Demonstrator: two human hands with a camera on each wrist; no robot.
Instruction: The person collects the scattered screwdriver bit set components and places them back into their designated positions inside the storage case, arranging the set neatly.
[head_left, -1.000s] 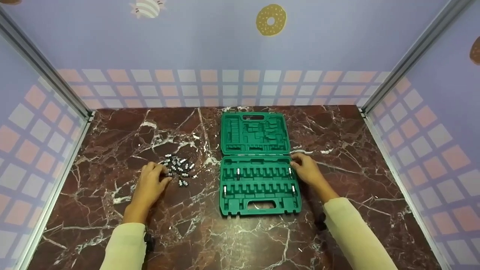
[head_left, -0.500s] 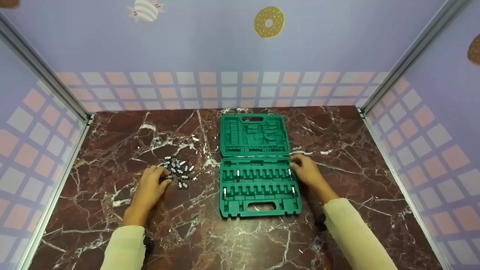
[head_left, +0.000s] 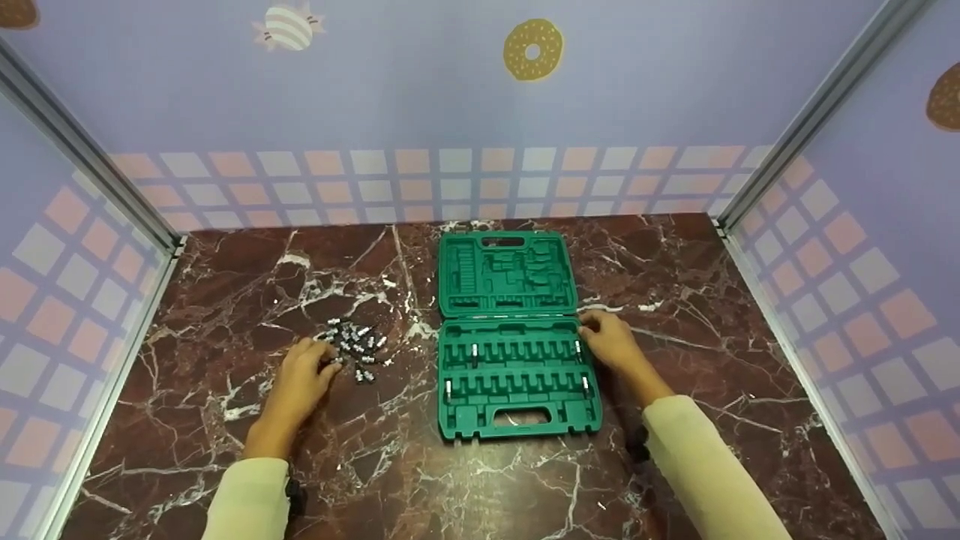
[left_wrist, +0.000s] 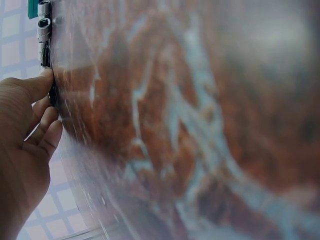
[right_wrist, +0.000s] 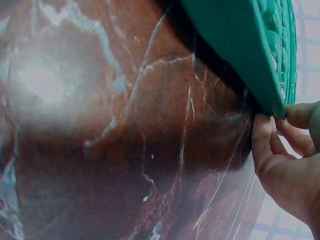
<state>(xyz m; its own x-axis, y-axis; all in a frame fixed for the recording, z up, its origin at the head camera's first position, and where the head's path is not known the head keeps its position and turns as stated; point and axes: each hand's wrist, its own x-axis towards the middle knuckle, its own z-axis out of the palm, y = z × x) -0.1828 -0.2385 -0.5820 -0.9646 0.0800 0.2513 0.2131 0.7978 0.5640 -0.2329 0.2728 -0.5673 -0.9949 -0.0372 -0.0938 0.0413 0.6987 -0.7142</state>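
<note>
A pile of silver-and-black bit sockets point(head_left: 360, 343) lies on the marble table, left of the open green tool case point(head_left: 466, 417). At the near-left edge of the pile, my left hand point(head_left: 301, 379) pinches a bit socket between thumb and fingers. The left wrist view shows the dark end of this bit socket point(left_wrist: 53, 94) by the thumb, partly hidden by the fingers. My right hand point(head_left: 616, 346) grips the right side of the case near its hinge, thumb on the rim and fingers against the outer wall. Several bit sockets point(head_left: 475, 354) stand in the case's slots.
The case lid point(head_left: 469, 274) lies folded back toward the patterned rear wall point(head_left: 450, 97). Side walls with metal rails border the brown marble tabletop point(head_left: 405, 480). Small white crumbs are scattered around the pile.
The head view has tilted slightly, so the whole scene sits a little lower. Both hands keep their places, the left at the pile and the right on the case.
</note>
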